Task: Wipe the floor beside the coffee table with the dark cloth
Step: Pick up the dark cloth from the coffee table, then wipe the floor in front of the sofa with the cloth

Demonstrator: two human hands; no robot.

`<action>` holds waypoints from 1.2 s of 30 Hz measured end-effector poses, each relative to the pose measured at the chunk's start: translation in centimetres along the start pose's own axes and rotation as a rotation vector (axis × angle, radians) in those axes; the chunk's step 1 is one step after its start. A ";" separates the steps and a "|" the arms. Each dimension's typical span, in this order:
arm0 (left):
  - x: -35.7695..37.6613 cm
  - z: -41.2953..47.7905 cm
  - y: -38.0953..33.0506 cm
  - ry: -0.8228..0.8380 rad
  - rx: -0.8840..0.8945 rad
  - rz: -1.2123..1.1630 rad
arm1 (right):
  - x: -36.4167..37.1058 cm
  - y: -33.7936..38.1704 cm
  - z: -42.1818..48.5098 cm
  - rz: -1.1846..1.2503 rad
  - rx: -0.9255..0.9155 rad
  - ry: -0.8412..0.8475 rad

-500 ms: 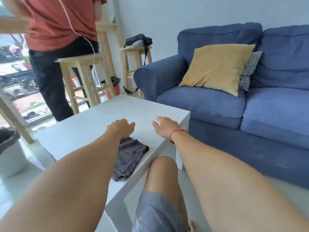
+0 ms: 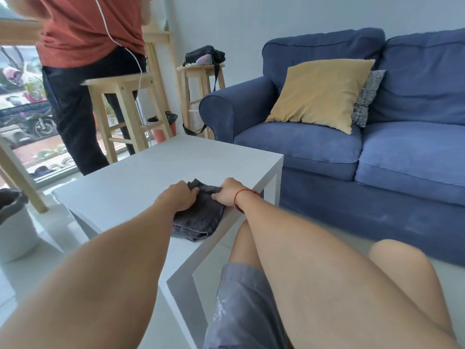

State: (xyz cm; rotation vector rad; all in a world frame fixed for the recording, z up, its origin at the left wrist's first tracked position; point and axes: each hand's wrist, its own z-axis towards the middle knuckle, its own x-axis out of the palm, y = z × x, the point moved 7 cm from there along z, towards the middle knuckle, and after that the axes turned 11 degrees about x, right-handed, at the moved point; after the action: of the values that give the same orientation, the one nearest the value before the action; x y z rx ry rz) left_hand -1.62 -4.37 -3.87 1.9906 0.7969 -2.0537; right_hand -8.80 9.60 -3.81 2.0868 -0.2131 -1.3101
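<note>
A dark grey folded cloth (image 2: 198, 217) lies on the near right part of the white coffee table (image 2: 141, 177). My left hand (image 2: 180, 196) grips the cloth's far left edge, fingers curled into the fabric. My right hand (image 2: 227, 192), with a red string on the wrist, pinches the cloth's far right edge. Both hands rest on the tabletop. The pale floor (image 2: 352, 238) shows between the table and the sofa, partly hidden by my knees and arms.
A blue sofa (image 2: 377, 157) with a yellow cushion (image 2: 319, 91) stands to the right. A person in a red shirt (image 2: 85, 71) stands behind the table by wooden stools (image 2: 123, 114). A white bin (image 2: 15, 230) sits on the floor at left.
Both hands have closed onto the far edge of the cloth; before they hovered open just beyond it.
</note>
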 end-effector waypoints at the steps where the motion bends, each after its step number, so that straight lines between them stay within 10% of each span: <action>1: -0.6 0.1 -0.8 -0.066 0.018 -0.045 | -0.6 -0.3 0.2 0.113 0.015 -0.022; 8: -3.3 1.0 -11.7 -0.325 0.194 -0.403 | -9.0 -6.9 -0.8 0.899 0.225 -0.271; 18: 5.8 5.0 -28.4 -0.159 0.367 -0.633 | -18.1 -20.4 -1.1 0.461 0.337 -0.806; 36: 38.0 13.4 -31.9 0.462 0.148 -0.494 | -4.7 -43.9 13.6 0.321 0.747 -0.467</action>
State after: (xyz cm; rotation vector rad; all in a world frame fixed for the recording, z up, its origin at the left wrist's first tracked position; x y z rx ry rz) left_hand -32.00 25.08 -33.04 2.6143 1.3789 -1.9355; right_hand -31.36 39.60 -30.67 2.1248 -1.3573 -1.6466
